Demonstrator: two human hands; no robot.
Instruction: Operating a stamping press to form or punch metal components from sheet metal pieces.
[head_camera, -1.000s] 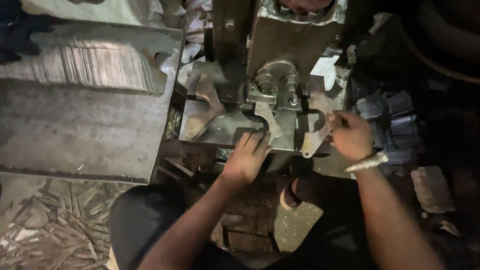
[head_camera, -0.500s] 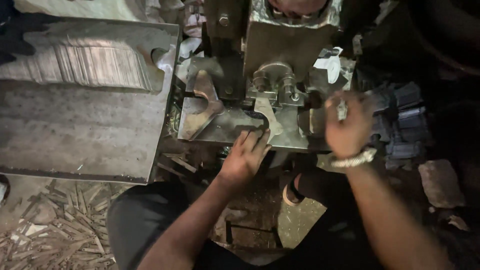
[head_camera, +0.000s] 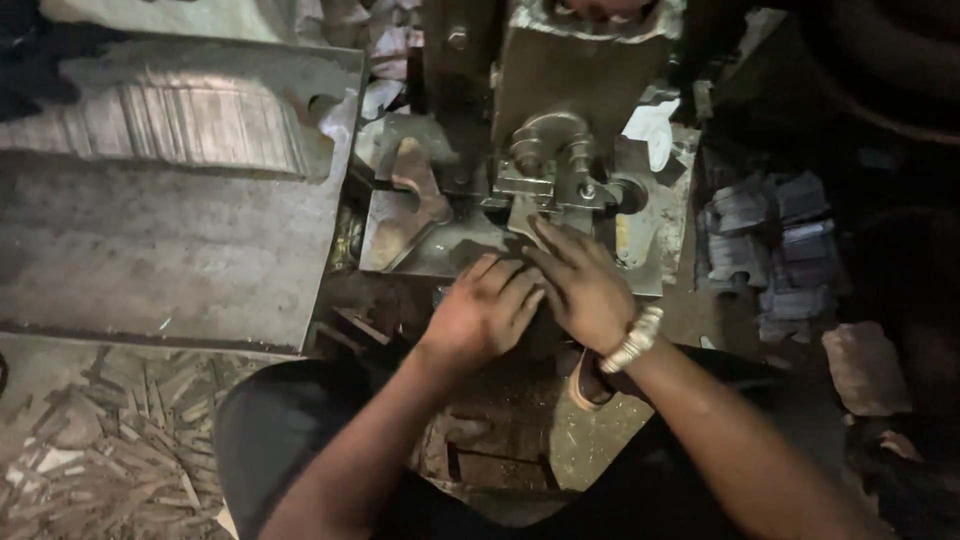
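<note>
Two big masses fill the view: a grey steel table (head_camera: 170, 250) on the left, carrying a fanned row of thin metal blanks (head_camera: 170, 125) along its far edge, and a heavy press machine (head_camera: 560, 80) standing upright at the top centre. Below the machine lies its flat bed plate (head_camera: 440, 250), with a curved cut metal piece (head_camera: 415, 185) resting on its left part. At the right, well apart from the hands, sits a dim stack of stamped metal parts (head_camera: 765, 235). Scrap offcuts (head_camera: 110, 450) litter the floor at lower left.

The left hand (head_camera: 480, 310) lies palm down at the near edge of the bed plate, fingers loosely together and slightly curled; whether anything sits under them I cannot tell. The right hand (head_camera: 580, 285), a metal watch (head_camera: 632, 340) on its wrist, touches the left hand's fingers, and its own narrow fingers reach up to a small flat workpiece (head_camera: 522, 212) just under the machine's die, pressing on it rather than gripping it
</note>
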